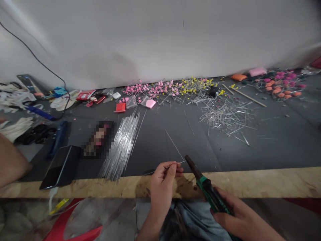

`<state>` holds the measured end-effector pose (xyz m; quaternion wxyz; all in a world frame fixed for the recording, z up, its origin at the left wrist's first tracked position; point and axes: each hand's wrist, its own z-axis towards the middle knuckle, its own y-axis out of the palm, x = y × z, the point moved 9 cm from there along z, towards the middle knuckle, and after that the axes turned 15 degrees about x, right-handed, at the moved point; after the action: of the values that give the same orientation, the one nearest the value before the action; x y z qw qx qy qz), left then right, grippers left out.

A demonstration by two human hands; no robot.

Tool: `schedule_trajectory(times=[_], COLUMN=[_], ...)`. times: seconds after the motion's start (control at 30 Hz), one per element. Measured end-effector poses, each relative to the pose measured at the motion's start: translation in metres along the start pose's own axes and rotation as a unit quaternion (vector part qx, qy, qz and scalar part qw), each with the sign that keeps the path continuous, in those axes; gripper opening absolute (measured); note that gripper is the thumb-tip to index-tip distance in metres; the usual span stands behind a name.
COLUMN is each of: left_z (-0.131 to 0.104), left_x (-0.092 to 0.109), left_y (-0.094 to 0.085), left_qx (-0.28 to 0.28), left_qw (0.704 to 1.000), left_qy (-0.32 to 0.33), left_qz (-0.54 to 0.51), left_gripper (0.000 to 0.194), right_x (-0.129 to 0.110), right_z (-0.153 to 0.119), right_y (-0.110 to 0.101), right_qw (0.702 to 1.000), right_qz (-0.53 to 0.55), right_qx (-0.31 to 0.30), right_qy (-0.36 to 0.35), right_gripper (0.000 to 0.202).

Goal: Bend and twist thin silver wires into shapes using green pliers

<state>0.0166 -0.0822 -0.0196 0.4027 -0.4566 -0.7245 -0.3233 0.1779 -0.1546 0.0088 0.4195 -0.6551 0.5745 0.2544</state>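
Note:
My left hand [163, 184] pinches a thin silver wire [181, 162] between thumb and fingers above the wooden front edge. Wrapped round the green and black handles of long-nose pliers [204, 182] is my right hand [238, 212]. The tip of the pliers meets the end of the wire; whether the jaws grip it I cannot tell. Another slanting length of wire [174, 144] runs up from the same spot, and I cannot see whether the two are joined. To the left lies a bundle of long straight wires [122, 142]; to the right, a tangled pile of short wires [227, 115].
Wires with pink tips [152, 88] and yellow tips [197, 83] line the wall, with orange and magenta ones [281, 87] farther right. A phone [60, 165], a red packet [120, 107] and a blue tool [57, 139] are left. Another person's arm [12, 162] enters there.

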Motion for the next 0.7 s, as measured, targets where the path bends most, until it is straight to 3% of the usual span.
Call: schedule_trajectory(times=[0.1,0.3,0.43,0.57,0.7], left_z=[0.000,-0.001,0.000,0.002,0.002], left_x=[-0.003,-0.008,-0.014,-0.011,-0.001], left_y=[0.003,0.017,0.020,0.017,0.015], left_qx=[-0.011,-0.047,-0.039,-0.033,-0.033], left_qw=[1.000,0.992,0.988,0.994,0.997], left_qy=[-0.012,-0.066,-0.090,-0.041,0.036], left_qz=[-0.019,-0.100,-0.117,-0.100,-0.056], left_gripper=[0.021,0.015,0.013,0.012,0.009], right_x=[-0.004,0.000,0.002,-0.001,-0.003], right_z=[-0.002,-0.003,-0.002,-0.003,-0.006], right_y=[0.000,0.001,0.002,-0.003,-0.002], right_qw=[0.999,0.997,0.996,0.997,0.999], right_qz=[-0.034,-0.052,-0.061,-0.046,-0.030], right_qx=[0.011,0.024,0.028,0.045,0.011], right_qy=[-0.024,-0.050,-0.062,-0.052,-0.038], right_gripper=[0.036,0.044,0.052,0.045,0.036])
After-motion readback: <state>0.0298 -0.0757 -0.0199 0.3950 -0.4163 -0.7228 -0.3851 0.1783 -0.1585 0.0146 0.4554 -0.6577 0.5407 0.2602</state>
